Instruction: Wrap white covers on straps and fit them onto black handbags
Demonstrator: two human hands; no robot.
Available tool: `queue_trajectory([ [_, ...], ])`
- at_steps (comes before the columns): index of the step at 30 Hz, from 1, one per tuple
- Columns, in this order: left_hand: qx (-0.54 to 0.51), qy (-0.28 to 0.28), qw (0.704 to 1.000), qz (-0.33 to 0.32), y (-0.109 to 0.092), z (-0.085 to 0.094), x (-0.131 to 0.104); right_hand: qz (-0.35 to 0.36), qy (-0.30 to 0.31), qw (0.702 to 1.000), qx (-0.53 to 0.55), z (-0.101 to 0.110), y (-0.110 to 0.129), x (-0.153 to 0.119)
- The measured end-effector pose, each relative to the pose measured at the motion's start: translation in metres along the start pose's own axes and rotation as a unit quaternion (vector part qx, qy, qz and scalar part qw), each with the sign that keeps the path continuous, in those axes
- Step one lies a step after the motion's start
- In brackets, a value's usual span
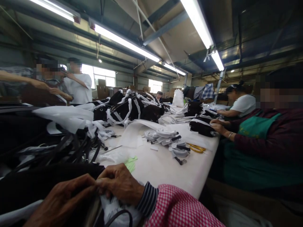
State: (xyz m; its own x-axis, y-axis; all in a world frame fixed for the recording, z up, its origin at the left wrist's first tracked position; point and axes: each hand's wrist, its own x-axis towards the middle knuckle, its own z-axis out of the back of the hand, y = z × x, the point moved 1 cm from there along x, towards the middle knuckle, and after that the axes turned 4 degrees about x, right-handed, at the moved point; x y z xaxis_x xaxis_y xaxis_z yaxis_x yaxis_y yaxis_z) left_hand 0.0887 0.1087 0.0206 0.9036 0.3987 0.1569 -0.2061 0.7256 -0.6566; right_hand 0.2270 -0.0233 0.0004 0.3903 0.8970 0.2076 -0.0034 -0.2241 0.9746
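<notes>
- Left hand (63, 198) and right hand (120, 183) meet at the fingertips by the near edge of the desk (161, 170), at a black cloth (42, 176).
- Bunched fingers hide what is between; I cannot tell whether either grip is closed on the cloth.
- Wrapped straps (163, 135) lie toward the desk's right edge, yellow scissors (197, 148) closer to it.
- At that edge, a co-worker (257, 129) holds a black pouch (202, 128).

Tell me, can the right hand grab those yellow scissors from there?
Probably, with a stretch: mostly white tabletop lies between the right hand and the yellow scissors, though coiled white straps sit right beside them, partly in the way. It's also busy close against the left hand.
</notes>
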Motion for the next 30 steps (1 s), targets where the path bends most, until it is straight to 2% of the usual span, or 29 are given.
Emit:
queue_trajectory([
  [3, 0.012, 0.007, 1.0, 0.006, 0.001, 0.002, 0.0, -0.011, 0.021, 0.999, 0.033, 0.001, 0.006, -0.001],
  [6, -0.024, -0.007, 0.999, 0.021, -0.002, 0.003, -0.004, -0.014, -0.001, 0.998, 0.061, 0.001, 0.013, -0.002],
  [10, -0.064, 0.025, 0.997, 0.018, -0.003, 0.001, -0.004, -0.012, -0.034, 0.997, 0.061, 0.002, 0.018, -0.003],
  [17, -0.049, 0.004, 0.998, 0.026, -0.009, 0.0, -0.006, -0.005, -0.032, 0.997, 0.07, 0.003, 0.011, -0.002],
  [22, -0.037, 0.021, 0.999, 0.018, -0.019, 0.004, -0.008, -0.004, -0.026, 0.996, 0.088, 0.002, 0.011, -0.002],
  [30, -0.052, 0.027, 0.998, -0.014, -0.018, 0.004, -0.004, -0.003, -0.005, 0.999, 0.046, 0.004, 0.009, 0.004],
])
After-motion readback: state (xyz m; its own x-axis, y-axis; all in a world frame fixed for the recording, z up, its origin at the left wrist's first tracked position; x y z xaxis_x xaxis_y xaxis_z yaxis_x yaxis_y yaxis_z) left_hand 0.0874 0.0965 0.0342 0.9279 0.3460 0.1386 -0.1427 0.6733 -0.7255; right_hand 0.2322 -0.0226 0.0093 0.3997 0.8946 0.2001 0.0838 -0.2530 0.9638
